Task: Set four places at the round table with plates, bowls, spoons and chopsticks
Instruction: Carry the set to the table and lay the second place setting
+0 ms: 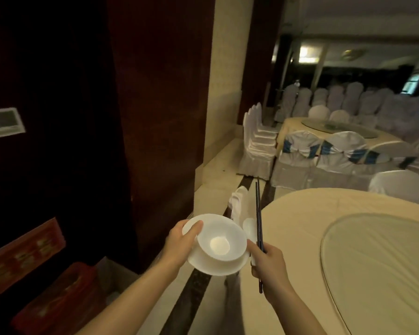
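The left side of the room is lost in darkness, and the red boxes (58, 303) at the lower left are too blurred for their markings to be read. The round table (295, 226), draped in a cream cloth, is cut off by the right and lower edges, as is the glass turntable (373, 262) lying on it. A white-covered chair (237, 204) at the table's near side is partly screened by what is being carried.

The left hand (180, 245) is raised in front of the body, beside the table and not over it. A white bowl (219, 245) sitting on a white plate (211, 268) is gripped by it, with the thumb laid over the bowl's rim; the fingers are hidden beneath the plate. Most of the plate is covered by the bowl.

The right hand (269, 264) is held just beside the plate, clenched around a pair of dark chopsticks (258, 213) that point up and away. A white spoon (249, 228) is held in the same grip, its handle largely concealed by the fingers and the bowl's rim. Both forearms are bare and run out of the lower edge.
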Motion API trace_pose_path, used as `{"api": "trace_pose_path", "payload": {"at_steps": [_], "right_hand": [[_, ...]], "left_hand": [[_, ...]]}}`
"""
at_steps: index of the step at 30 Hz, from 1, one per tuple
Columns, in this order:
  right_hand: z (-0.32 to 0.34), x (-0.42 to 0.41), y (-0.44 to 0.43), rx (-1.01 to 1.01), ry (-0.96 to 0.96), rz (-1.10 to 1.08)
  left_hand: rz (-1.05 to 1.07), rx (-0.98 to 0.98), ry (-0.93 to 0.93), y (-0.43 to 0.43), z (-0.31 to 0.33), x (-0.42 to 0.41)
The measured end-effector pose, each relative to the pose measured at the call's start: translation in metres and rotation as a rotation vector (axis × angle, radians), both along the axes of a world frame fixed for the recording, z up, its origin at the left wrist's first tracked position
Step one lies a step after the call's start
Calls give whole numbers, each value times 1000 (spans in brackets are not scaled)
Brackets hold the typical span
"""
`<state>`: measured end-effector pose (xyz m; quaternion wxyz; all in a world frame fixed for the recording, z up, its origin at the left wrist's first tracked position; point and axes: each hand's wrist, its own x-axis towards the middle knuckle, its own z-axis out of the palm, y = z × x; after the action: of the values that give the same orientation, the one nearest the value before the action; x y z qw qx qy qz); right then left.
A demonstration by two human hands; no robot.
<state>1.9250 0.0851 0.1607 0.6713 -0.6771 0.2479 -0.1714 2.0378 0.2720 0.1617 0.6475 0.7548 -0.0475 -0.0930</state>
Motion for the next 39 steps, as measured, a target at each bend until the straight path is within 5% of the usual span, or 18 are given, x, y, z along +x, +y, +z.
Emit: {"api": "trace_pose_path", "payload": {"at_steps": [17, 28, 39], "right_hand": [[-50, 174, -175, 29, 11, -586], [-108, 156, -228, 153, 71, -1156], [-177, 173, -201, 394, 199, -1640]], "left_hand": [[-583, 27, 73, -266, -31, 258], [-1092, 189, 85, -446, -74, 256], [-1645, 444, -13, -521, -156, 242]]}}
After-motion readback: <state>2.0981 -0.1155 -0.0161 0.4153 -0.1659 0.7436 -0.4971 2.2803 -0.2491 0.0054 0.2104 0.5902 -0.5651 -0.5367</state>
